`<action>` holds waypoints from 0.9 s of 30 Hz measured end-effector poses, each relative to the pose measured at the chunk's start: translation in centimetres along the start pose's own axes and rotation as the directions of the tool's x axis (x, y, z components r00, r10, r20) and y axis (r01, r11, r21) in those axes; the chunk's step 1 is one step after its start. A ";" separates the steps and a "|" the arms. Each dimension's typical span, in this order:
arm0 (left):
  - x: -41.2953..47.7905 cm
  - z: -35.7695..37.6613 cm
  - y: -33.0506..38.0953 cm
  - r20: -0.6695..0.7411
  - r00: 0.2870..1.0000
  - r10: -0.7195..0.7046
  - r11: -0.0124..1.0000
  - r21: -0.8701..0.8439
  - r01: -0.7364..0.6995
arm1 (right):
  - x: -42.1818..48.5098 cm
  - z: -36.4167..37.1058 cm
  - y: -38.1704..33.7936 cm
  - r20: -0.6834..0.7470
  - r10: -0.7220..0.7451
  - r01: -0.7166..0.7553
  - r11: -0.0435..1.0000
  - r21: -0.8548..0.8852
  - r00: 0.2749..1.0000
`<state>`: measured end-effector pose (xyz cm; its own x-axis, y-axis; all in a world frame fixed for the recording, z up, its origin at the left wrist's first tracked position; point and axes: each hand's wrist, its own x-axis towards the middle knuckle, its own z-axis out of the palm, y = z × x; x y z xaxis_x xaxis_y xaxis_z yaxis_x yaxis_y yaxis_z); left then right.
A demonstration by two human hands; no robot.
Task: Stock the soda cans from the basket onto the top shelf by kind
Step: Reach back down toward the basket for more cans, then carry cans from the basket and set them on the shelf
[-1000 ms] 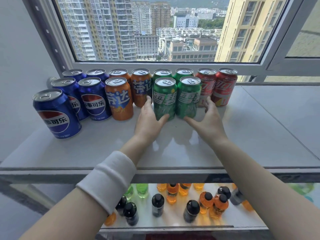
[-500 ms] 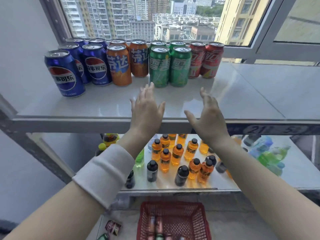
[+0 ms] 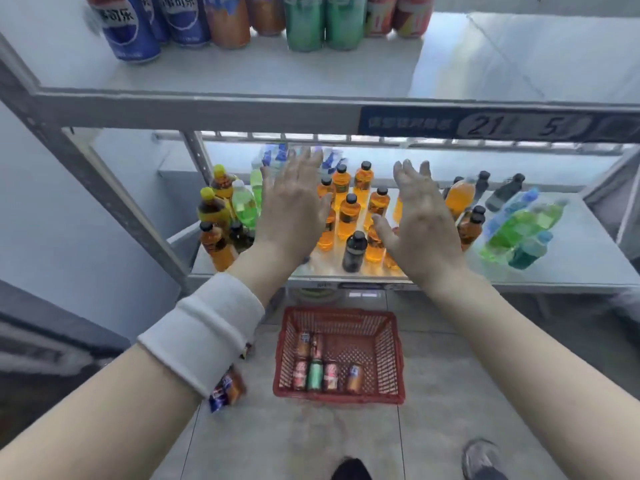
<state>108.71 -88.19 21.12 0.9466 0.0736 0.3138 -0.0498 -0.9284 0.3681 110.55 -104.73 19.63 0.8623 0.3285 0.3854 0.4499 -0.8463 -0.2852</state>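
Hands dropped from grey metal top shelf [image 3: 242, 74]; left hand [image 3: 291, 209] and right hand [image 3: 419, 220] both empty, fingers spread. Remaining aluminium soda cans [image 3: 315, 374] lie flat, long axes pointing away, in red plastic basket [image 3: 389, 355] on floor, straight below, midway between hands.

Six cans [image 3: 315, 375], one red basket [image 3: 396, 358]

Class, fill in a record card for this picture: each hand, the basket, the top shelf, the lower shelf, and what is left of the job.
left hand: open, holding nothing
right hand: open, holding nothing
basket: red, on the floor, several loose cans inside
top shelf: blue cans, orange cans, green cans, red cans, left to right
lower shelf: bottles, many orange
job left: basket's cans not yet shelved
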 end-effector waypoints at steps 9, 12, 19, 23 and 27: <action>-9.2 3.0 -2.5 0.189 0.982 0.012 1.000 0.000 -0.012 | -10.1 3.7 -1.5 0.172 0.108 -0.110 0.994 0.002 0.979; -11.9 5.2 -4.1 0.242 0.970 -0.008 1.000 -0.019 0.013 | -13.3 6.2 -1.4 0.242 0.160 -0.170 0.985 0.020 0.957; -16.0 12.8 -6.6 0.432 0.895 -0.114 0.992 -0.006 0.129 | -18.9 12.4 2.3 0.417 0.265 -0.317 0.946 0.060 0.870; -17.7 18.1 -8.7 0.524 0.824 -0.217 0.972 0.038 0.232 | -20.7 17.0 5.2 0.534 0.308 -0.389 0.920 0.043 0.787; -18.9 24.5 -11.2 0.587 0.741 -0.325 0.937 0.093 0.338 | -21.9 22.8 8.5 0.660 0.310 -0.428 0.904 0.019 0.685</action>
<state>99.14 -88.06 -10.38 0.9047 0.1428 -0.4015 0.3027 -0.8784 0.3699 100.80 -109.50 -11.26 0.8833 0.2389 -0.4034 0.0421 -0.8973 -0.4395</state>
